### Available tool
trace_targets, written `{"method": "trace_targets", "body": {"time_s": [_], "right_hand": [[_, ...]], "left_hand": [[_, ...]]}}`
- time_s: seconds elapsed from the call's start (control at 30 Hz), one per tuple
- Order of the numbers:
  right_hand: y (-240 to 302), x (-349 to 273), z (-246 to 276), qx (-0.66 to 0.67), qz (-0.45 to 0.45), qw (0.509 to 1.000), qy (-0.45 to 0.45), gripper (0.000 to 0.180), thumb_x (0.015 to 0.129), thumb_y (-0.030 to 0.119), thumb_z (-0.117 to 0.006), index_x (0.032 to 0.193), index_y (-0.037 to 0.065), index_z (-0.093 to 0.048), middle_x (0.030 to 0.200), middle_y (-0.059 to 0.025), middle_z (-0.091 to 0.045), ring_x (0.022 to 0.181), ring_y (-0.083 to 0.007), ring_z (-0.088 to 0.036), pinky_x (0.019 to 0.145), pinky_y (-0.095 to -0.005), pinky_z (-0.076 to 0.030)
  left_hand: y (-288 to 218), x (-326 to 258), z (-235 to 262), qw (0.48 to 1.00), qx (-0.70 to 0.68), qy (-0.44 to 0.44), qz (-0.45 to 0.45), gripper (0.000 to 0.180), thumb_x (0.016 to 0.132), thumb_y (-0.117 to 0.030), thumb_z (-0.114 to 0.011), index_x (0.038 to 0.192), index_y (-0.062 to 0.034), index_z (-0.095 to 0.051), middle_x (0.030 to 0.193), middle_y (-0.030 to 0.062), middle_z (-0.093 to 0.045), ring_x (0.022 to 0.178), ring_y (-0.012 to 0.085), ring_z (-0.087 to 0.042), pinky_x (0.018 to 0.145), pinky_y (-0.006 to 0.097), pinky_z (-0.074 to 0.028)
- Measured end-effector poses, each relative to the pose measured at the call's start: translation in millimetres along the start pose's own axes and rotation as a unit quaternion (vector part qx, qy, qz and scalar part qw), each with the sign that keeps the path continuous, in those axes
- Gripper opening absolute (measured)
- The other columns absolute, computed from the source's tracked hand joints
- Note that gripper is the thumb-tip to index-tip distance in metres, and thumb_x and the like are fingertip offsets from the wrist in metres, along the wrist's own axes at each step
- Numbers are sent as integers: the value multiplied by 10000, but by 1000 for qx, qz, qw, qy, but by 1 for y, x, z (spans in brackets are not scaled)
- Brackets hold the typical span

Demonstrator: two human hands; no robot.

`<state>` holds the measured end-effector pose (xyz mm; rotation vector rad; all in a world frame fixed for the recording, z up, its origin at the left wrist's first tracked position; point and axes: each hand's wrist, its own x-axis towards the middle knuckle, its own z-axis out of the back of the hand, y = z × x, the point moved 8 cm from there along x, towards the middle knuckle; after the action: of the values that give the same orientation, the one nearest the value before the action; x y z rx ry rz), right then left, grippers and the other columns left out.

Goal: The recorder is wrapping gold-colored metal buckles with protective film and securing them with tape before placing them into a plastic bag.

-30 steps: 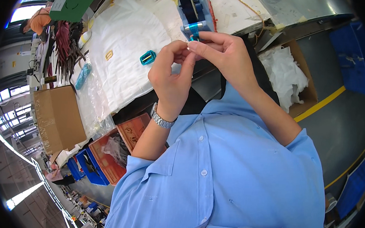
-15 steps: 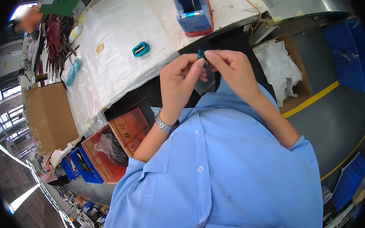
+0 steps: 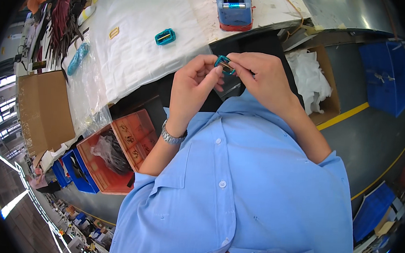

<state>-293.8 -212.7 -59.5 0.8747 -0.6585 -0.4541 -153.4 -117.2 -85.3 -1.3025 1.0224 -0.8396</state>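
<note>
Close to my chest I hold a small teal clip-like part (image 3: 224, 64) pinched between the fingertips of both hands. My left hand (image 3: 193, 90), with a metal watch on its wrist, grips it from the left. From the right, my right hand (image 3: 262, 79) closes on the same part. A second teal part (image 3: 165, 37) lies on the white cloth-covered table (image 3: 137, 51), apart from my hands. A small yellow piece (image 3: 113, 32) lies further left on the cloth.
A blue tape dispenser (image 3: 233, 8) stands at the table's far edge. An orange bin (image 3: 116, 153) with dark items and blue bins (image 3: 70, 173) sit below the table at left. A cardboard box (image 3: 44, 110), a box of white rags (image 3: 311, 82) and a blue crate (image 3: 384, 78) are around.
My hands with the teal part have come down and closer to my body, away from the tape dispenser. The view has tilted, so the table sits higher in the picture.
</note>
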Motion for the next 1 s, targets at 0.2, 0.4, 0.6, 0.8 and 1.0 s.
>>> {"method": "trace_targets", "body": {"time_s": [0.2, 0.4, 0.6, 0.8, 1.0], "right_hand": [[12, 1, -13, 6, 27, 999, 24, 260, 1004, 88, -738, 1244, -8, -761, 1009, -131, -787, 836, -218, -750, 744, -318, -585], [-15, -4, -33, 339, -241, 907, 59, 290, 1063, 183, -697, 1223, -53, -748, 944, -82, -785, 838, -97, -727, 764, -268, -589], [2, 3, -25, 137, -148, 977, 75, 194, 1017, 155, -716, 1109, -3, -779, 844, -95, -769, 730, -178, -736, 674, -301, -568], [28, 10, -21, -57, 71, 993, 77, 121, 967, 86, -726, 1064, 29, -770, 884, -145, -755, 750, -312, -734, 664, -380, -565], [17, 7, -33, 4, -17, 994, 110, 120, 1008, 63, -712, 1090, -11, -758, 902, -110, -776, 754, -200, -743, 687, -310, -578]], "left_hand": [[-36, -8, 9, 974, 202, -27, -102, 140, 1023, -1, -709, 1157, 37, -723, 951, 66, -783, 809, 105, -751, 737, 250, -616], [-20, -13, 24, 993, 58, -72, -73, 134, 1039, 10, -688, 1162, 50, -722, 970, 93, -801, 819, 120, -765, 724, 263, -629], [-9, -11, 29, 999, -2, -38, 3, 155, 1049, -21, -690, 1180, 60, -702, 973, 97, -796, 833, 132, -762, 733, 264, -631], [-12, -9, 37, 996, 69, 49, 35, 141, 1049, -67, -705, 1130, 43, -736, 920, 71, -781, 802, 115, -742, 720, 266, -613], [-8, -10, 40, 985, 161, 52, 28, 149, 1060, -102, -692, 1082, 27, -763, 885, 57, -765, 769, 112, -728, 705, 266, -598]]}}
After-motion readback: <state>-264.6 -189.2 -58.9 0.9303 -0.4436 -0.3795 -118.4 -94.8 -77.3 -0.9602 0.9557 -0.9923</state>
